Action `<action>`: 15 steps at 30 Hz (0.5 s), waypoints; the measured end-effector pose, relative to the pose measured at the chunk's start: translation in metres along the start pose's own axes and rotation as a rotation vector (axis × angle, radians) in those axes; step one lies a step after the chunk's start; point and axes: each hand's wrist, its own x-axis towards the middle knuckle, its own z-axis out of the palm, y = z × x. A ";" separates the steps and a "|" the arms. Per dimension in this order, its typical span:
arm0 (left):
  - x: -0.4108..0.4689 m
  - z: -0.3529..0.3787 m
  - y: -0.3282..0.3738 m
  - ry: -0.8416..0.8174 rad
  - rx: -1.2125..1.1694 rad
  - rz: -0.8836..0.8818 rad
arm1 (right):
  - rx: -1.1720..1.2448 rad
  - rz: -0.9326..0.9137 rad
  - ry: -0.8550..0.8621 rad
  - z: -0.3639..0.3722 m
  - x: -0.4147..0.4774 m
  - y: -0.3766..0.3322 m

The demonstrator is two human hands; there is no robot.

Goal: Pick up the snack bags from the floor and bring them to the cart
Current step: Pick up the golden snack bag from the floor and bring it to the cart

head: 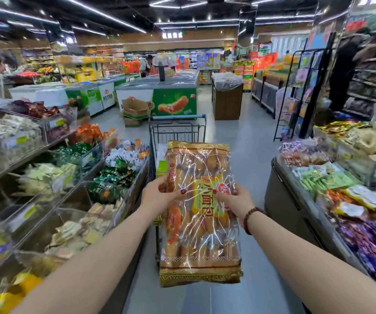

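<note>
A large clear snack bag (199, 227) with gold borders, full of small brown buns, is held upright in front of me over the aisle. My left hand (159, 194) grips its left edge with the thumb on the front. On the bag's right side, my right hand (234, 199) grips the same way, a bead bracelet on its wrist. The wire shopping cart (178, 130) stands straight ahead behind the bag, its basket mostly hidden by it; a green package shows inside at the left.
Tiered bins of loose wrapped snacks (69, 177) line the left of the aisle. A low display counter with candy (332, 184) borders the right. Freezer chests (159, 96) and cardboard boxes stand beyond the cart. A person stands far back.
</note>
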 end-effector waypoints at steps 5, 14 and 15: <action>0.090 -0.011 -0.024 -0.005 -0.013 -0.014 | -0.021 0.000 0.008 0.040 0.084 -0.013; 0.244 -0.044 -0.055 -0.035 0.020 -0.052 | -0.039 0.016 0.033 0.112 0.208 -0.041; 0.255 -0.045 -0.058 -0.034 0.003 -0.062 | -0.039 0.019 0.036 0.117 0.220 -0.043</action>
